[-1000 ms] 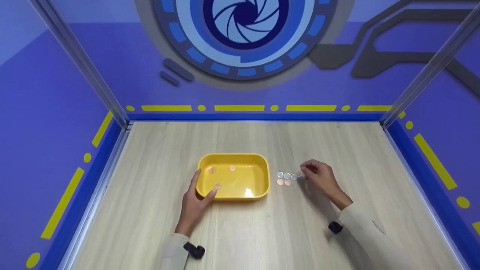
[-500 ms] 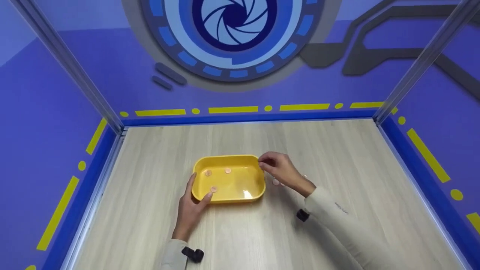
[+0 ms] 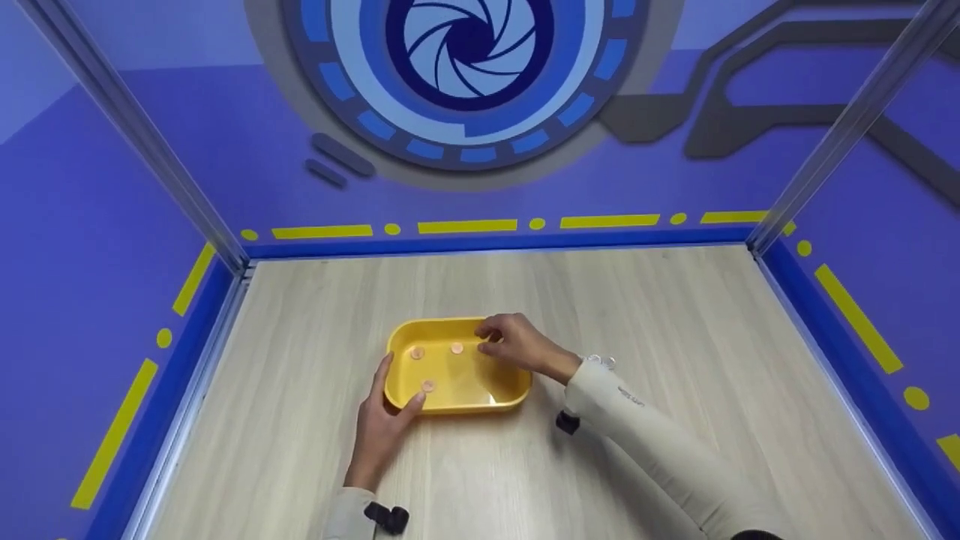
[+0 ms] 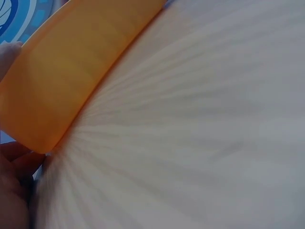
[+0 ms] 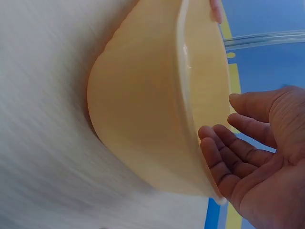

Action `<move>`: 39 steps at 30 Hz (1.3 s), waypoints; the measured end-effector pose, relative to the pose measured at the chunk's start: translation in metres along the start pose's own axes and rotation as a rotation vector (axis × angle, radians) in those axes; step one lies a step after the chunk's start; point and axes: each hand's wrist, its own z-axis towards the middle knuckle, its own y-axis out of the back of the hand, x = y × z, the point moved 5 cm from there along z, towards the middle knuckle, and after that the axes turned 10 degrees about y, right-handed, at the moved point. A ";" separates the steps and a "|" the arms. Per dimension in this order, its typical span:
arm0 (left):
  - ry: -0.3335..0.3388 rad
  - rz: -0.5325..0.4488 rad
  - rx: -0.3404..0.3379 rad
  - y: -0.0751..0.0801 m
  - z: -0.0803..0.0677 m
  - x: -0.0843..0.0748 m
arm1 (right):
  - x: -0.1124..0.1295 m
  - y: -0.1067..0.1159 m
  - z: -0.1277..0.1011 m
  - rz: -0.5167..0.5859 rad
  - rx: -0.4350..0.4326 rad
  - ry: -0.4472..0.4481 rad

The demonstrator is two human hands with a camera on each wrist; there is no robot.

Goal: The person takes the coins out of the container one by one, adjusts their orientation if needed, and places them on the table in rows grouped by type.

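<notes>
The person's left hand [image 3: 381, 427] grips the yellow plastic tub [image 3: 461, 381] at eight o'clock; the right hand [image 3: 523, 346], fingers parted, hovers at two.

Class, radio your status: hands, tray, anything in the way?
Left hand grips yellow tray. Right hand over its right end, nothing seen in grasp. Three copper-coloured discs inside. In the way: right sleeve, partly hiding clear discs alongside.

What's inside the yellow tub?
Three pinkish coins lie in the yellow tub: two toward the back, one near the front. The right hand is over the tub's right side, so I can't see whatever is beneath it.
</notes>
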 end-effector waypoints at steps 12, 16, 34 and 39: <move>0.001 -0.006 0.011 -0.005 -0.001 0.001 | -0.010 -0.019 0.016 -0.094 0.011 0.028; 0.003 -0.019 0.018 -0.004 0.001 -0.002 | -0.011 -0.023 0.021 -0.139 0.017 0.029; -0.030 -0.007 0.006 0.000 0.000 -0.003 | -0.015 -0.041 0.028 -0.112 -0.002 0.058; -0.017 -0.006 0.009 0.002 0.000 0.000 | -0.019 -0.050 0.029 -0.119 0.032 -0.028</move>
